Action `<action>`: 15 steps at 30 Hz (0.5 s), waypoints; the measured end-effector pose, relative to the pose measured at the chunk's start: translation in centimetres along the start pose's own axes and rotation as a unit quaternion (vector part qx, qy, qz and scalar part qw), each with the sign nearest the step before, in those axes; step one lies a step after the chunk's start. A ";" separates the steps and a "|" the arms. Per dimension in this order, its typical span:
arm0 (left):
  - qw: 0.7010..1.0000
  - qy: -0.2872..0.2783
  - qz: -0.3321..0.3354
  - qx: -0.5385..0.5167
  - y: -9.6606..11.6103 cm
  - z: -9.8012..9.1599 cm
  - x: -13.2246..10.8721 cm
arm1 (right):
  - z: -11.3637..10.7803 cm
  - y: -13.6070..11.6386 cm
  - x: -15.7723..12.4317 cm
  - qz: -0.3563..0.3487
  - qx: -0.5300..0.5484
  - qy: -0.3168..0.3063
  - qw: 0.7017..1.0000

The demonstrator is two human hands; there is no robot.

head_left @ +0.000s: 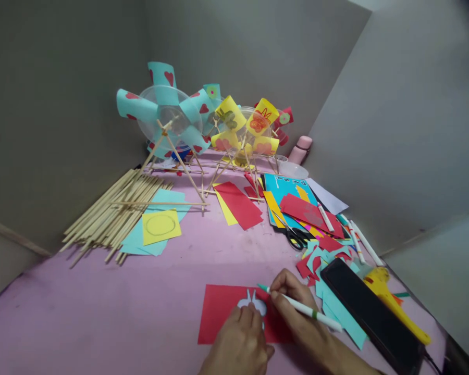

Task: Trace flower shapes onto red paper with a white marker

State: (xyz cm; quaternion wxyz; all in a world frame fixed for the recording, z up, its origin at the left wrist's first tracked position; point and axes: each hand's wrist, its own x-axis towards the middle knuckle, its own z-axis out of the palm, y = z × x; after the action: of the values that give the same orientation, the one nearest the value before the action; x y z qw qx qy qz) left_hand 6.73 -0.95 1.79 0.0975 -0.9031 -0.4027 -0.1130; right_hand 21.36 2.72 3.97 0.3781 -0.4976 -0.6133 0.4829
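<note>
A red paper sheet (219, 312) lies on the pink table (101, 312) near the front edge. On it rests a small white rabbit-shaped cutout (251, 301). My left hand (240, 344) presses down on the cutout and the red sheet, fingers together and flat. My right hand (297, 312) grips a white pen with a green tip (300, 308), the tip touching the red paper beside the cutout's right edge.
A black phone (371, 312) and yellow glue gun (391, 302) lie right. Scissors (295, 235), markers (359, 239) and coloured paper scraps (316, 260) sit beyond. Wooden sticks (113, 213) lie left; paper pinwheel models (168, 114) stand at the back near walls.
</note>
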 end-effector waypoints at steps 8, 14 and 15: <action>0.995 0.071 -0.018 0.063 0.9 2.1 -1.5 | 0.1 0.3 1.6 -0.008 0.007 -0.135 0.991; 0.985 0.140 -0.057 0.081 1.1 2.1 -1.5 | 0.0 0.9 1.3 -0.038 -0.056 -0.161 0.985; 0.983 0.149 -0.061 0.085 1.2 2.1 -1.5 | 0.0 1.0 1.3 -0.036 -0.054 -0.163 0.984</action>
State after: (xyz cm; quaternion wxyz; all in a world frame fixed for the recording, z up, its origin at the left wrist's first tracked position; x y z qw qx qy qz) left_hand 6.93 -2.20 -0.69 0.2259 -0.8382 -0.4464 -0.2172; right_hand 21.36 4.03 2.95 0.2625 -0.4093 -0.7094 0.5102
